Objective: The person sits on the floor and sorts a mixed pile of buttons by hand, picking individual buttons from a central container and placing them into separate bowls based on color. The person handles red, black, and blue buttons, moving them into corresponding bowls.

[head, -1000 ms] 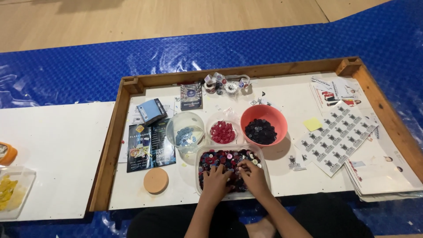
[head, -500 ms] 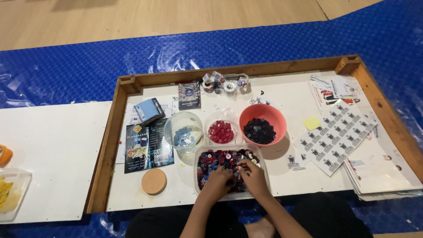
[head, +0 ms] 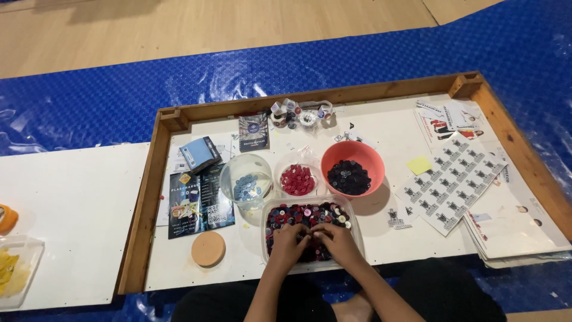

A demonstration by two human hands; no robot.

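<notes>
I see both forearms angling inward from the bottom edge. My left hand (head: 287,242) and right hand (head: 335,240) lie palm-down, side by side, fingertips nearly meeting, fingers curled downward; what they pinch I cannot tell.

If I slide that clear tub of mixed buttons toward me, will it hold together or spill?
The clear tub looks thin-walled, so it may flex if gripped by one side. It is heaped with loose buttons, so probably heavy for its size and apt to shed some if jerked. Both the left hand and right hand are in it, steadying it.
</notes>
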